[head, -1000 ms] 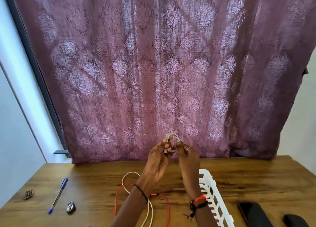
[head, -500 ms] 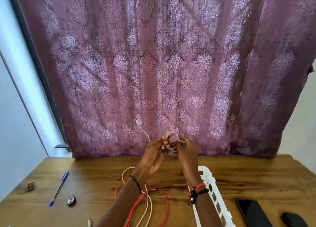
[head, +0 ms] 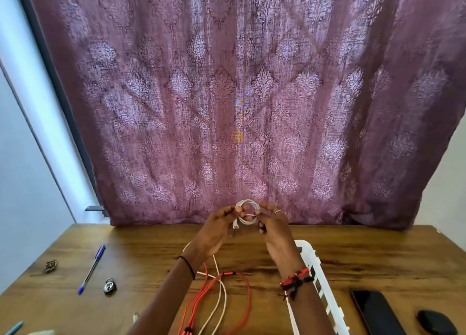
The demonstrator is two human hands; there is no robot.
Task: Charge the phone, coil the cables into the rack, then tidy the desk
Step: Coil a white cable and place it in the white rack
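While one coil (head: 248, 212) of white cable looks nearly wound, most of the task appears undone. Nearest, left of the rack (head: 317, 271), a red cable (head: 248, 291) and a white cable (head: 222, 297) sprawl loose on the tabletop (head: 378, 254) and run out of view at the near edge; both are judged yet to be coiled. Right of the rack lies the phone (head: 375, 312), dark, with no cable at the part in view. Charging seems not begun, though its near end is cut off. Further right of the rack sits a dark rounded thing, perhaps a mouse (head: 436, 322).

The rack lies flat, partly behind the right forearm, and nothing shows in its visible slots. Well left of the rack, a padlock (head: 110, 285), a blue pen (head: 92, 269) and a small metal trinket (head: 51, 265) lie scattered, so tidying is judged not yet done.

Beyond the rack and above it, both hands hold the coil in the air, apart from the rack. The left hand (head: 216, 230) pinches the coil's left side between thumb and fingers, and the right hand (head: 274, 230) pinches its right side, a plug end hanging below. Farthest behind the rack hangs a purple curtain (head: 227, 95).
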